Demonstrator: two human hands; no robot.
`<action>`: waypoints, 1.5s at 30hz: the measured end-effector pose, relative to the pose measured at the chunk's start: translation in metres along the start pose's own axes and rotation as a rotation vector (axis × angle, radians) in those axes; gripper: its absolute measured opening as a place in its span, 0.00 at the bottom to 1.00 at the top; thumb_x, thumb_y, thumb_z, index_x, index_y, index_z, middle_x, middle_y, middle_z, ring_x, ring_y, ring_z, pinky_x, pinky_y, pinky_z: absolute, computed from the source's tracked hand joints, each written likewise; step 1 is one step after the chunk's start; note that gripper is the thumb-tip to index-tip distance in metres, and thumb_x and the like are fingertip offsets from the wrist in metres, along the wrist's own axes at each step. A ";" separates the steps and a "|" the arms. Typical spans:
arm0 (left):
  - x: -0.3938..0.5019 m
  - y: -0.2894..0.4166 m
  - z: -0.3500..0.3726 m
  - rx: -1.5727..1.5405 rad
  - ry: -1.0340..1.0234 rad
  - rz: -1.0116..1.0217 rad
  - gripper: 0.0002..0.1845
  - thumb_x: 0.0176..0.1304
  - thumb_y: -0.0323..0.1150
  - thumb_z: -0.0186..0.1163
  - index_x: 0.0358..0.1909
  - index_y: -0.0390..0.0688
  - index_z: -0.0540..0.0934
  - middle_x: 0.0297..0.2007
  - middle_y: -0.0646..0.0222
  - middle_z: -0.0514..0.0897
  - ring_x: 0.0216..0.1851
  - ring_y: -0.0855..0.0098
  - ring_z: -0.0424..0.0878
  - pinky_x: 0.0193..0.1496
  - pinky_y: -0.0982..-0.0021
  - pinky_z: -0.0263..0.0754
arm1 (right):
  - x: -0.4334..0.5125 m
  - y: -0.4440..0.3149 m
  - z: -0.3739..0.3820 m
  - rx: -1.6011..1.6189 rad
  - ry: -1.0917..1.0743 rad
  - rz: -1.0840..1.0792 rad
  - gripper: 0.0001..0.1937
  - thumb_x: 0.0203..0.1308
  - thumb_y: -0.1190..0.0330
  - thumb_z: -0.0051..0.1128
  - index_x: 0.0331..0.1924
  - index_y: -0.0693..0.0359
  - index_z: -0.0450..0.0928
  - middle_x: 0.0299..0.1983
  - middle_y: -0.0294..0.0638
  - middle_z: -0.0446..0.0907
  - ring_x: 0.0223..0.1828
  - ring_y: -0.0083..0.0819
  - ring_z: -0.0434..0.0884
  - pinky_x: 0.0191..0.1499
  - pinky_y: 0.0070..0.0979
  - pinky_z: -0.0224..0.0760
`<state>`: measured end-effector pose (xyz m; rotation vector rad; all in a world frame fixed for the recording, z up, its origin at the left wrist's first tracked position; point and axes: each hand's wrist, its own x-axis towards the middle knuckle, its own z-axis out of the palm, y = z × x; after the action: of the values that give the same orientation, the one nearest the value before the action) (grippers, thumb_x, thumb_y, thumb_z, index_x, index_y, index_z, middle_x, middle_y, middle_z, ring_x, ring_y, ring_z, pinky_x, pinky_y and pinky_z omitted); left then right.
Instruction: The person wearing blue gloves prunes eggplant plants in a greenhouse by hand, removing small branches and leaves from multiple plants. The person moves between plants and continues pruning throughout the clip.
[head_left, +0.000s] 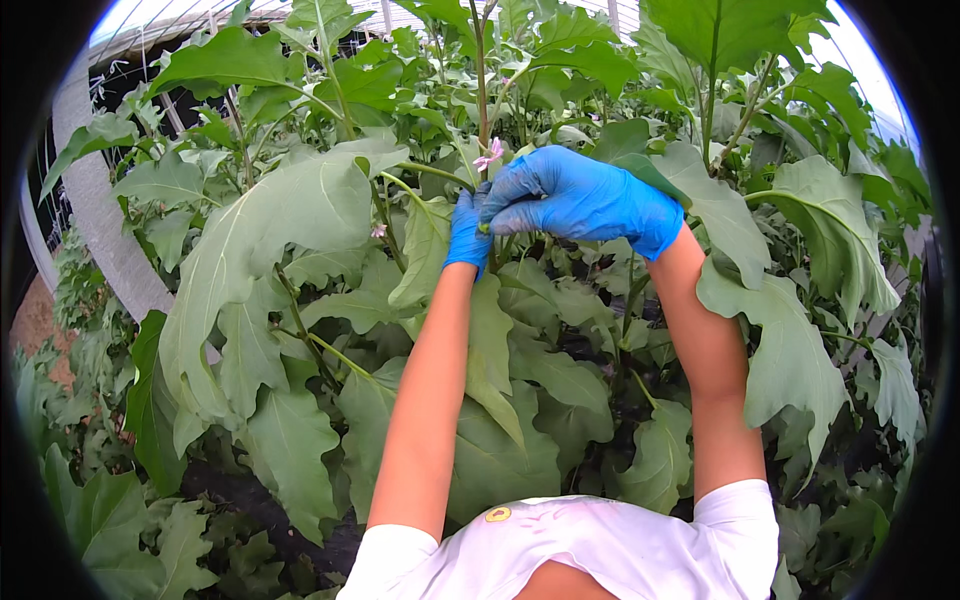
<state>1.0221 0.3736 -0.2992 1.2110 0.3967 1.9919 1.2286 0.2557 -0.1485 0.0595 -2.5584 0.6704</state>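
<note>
An eggplant plant with a tall purplish stem (481, 82) stands right in front of me. My left hand (469, 232), in a blue glove, is closed around this stem just below a pale purple flower (489, 154). My right hand (581, 196), also gloved in blue, reaches in from the right with thumb and fingers pinched together beside the left. A small green plant piece (484, 228) shows at its fingertips; most of it is hidden. Dark stains mark the right glove's fingers. A broad eggplant leaf (277, 210) hangs left of both hands.
More eggplant foliage (795, 352) crowds the right side and the ground below. A pale grey post (105, 202) leans at the left. Another small flower (379, 230) hangs left of my hands. Dark ground sheeting (300, 536) shows between lower leaves. The greenhouse roof (195, 11) arches overhead.
</note>
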 end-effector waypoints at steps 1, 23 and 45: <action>0.003 -0.004 -0.006 -0.132 -0.023 -0.091 0.18 0.71 0.39 0.50 0.56 0.38 0.69 0.44 0.60 0.81 0.42 0.66 0.81 0.46 0.64 0.77 | 0.003 -0.005 -0.004 0.082 -0.233 -0.017 0.12 0.59 0.69 0.63 0.45 0.66 0.83 0.35 0.37 0.84 0.32 0.18 0.77 0.40 0.21 0.73; 0.007 -0.052 -0.016 0.782 0.157 0.317 0.14 0.73 0.31 0.44 0.52 0.31 0.68 0.31 0.60 0.82 0.30 0.70 0.83 0.37 0.71 0.78 | 0.139 0.088 -0.015 -1.393 0.338 0.464 0.07 0.52 0.67 0.58 0.33 0.52 0.87 0.33 0.39 0.86 0.34 0.36 0.86 0.27 0.39 0.76; -0.013 -0.005 0.010 0.528 0.212 0.038 0.15 0.73 0.39 0.48 0.42 0.36 0.73 0.26 0.61 0.82 0.24 0.71 0.81 0.35 0.72 0.76 | 0.105 0.083 -0.034 -1.189 0.582 -0.291 0.08 0.55 0.69 0.55 0.32 0.66 0.77 0.23 0.51 0.79 0.26 0.43 0.83 0.25 0.38 0.75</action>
<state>1.0365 0.3665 -0.3050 1.3206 1.0655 2.1263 1.1383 0.3529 -0.1106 -0.1409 -1.9353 -0.8545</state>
